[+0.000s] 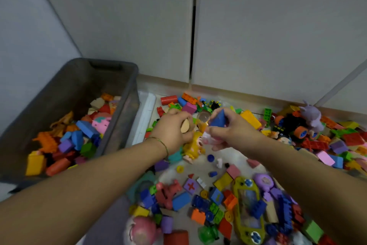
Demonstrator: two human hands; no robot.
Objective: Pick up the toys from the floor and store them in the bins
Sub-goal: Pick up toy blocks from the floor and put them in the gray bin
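Toys (216, 201) lie scattered over the near floor (200, 165), blocks mostly, with a yellow handheld game (248, 211) among them. Farther in, the right hand (228, 127) pinches a blue block (218, 118); the left hand (172, 129) curls round what seems a tan wooden piece (185, 125). At far left stands the grey bin (83, 86), partly filled.

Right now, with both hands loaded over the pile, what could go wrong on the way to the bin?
The right hand pinches a blue block plus a pink-white toy; one may slip. The left hand carries a wooden piece and hangs above the yellow figure, which it could knock. The grey bin sits far left, a long reach.
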